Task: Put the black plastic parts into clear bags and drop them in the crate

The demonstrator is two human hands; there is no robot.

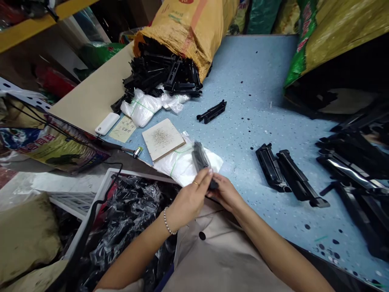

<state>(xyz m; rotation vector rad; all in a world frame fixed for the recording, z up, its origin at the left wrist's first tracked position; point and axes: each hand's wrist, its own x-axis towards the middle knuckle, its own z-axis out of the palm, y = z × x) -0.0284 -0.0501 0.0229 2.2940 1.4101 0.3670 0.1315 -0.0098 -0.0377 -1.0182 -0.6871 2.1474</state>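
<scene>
Both hands meet in front of my body at the table's front edge. My left hand [194,198], with a ring and a beaded bracelet, closes its fingers on a long black part [199,156]. The part is tilted up and blurred, with a greyish sheen that may be clear plastic film. My right hand [225,190] grips the lower end of the same part. Beneath it lies a stack of clear plastic bags [179,166], partly under a square board [162,138] with a dark speckled patch.
Black parts spill from an orange woven sack [188,28] at the back. More parts [281,174] lie at right, near a green-yellow sack [343,44]. A white crate [114,172] of plastic-wrapped black pieces stands below left. A white device [107,123] lies beside a handwritten note [123,129].
</scene>
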